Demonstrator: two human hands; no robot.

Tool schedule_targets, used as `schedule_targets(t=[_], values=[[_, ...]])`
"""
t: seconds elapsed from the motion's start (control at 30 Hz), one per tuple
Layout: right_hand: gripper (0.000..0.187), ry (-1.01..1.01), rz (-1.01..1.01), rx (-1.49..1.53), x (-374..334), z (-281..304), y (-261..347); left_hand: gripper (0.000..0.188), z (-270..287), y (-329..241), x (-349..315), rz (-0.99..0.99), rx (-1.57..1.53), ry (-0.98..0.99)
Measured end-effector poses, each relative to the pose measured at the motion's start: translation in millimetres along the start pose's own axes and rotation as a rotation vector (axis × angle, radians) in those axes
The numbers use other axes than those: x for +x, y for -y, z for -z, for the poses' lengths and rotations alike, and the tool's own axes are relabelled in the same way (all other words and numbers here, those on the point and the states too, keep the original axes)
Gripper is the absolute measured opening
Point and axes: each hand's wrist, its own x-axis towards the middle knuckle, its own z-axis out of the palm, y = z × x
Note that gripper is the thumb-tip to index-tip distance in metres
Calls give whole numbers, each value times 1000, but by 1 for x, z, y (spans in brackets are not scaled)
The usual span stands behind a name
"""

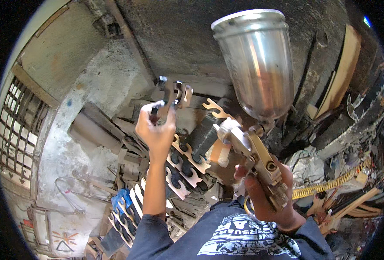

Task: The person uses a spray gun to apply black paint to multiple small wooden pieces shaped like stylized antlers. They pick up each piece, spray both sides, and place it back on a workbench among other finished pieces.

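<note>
My right hand is wrapped round the grip of a metal spray gun. A large silver cup sits on top of the gun, which has its nozzle end pointing up and left. Raised to the left of it, my left hand pinches a small, dark, curved piece; motion blurs it, and its material is unclear. Several pale wooden pieces with hooked, notched ends stand in rows below and between my hands. One more forked wooden piece lies just beyond the gun's nozzle.
A yellow coiled hose runs off to the right, near a crumpled plastic bag. Wooden sticks lie at the lower right. A plank leans on the dark wall. The left wall has a barred window.
</note>
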Motion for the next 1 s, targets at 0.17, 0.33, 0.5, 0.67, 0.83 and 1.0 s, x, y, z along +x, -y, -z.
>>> schedule_targets(t=[0.17, 0.33, 0.5, 0.67, 0.83, 1.0], values=[[29, 18, 125, -181, 9, -3, 6, 29, -22, -12, 1, 203, -70, 109], [16, 4, -28, -152, 14, -9, -3, 28, -31, -18, -6, 241, -138, 118], [12, -29, -29, -261, 14, -13, -19, 28, -30, -24, -10, 214, -109, 138], [19, -66, -25, -258, 7, -9, -24, 24, -25, -7, -16, 41, -121, 86], [30, -89, -285, 89, -13, 7, -29, 27, 0, 44, -6, -196, -700, 180], [40, -226, -114, -129, -22, 4, -37, 34, 34, 71, -9, -156, -825, 154]])
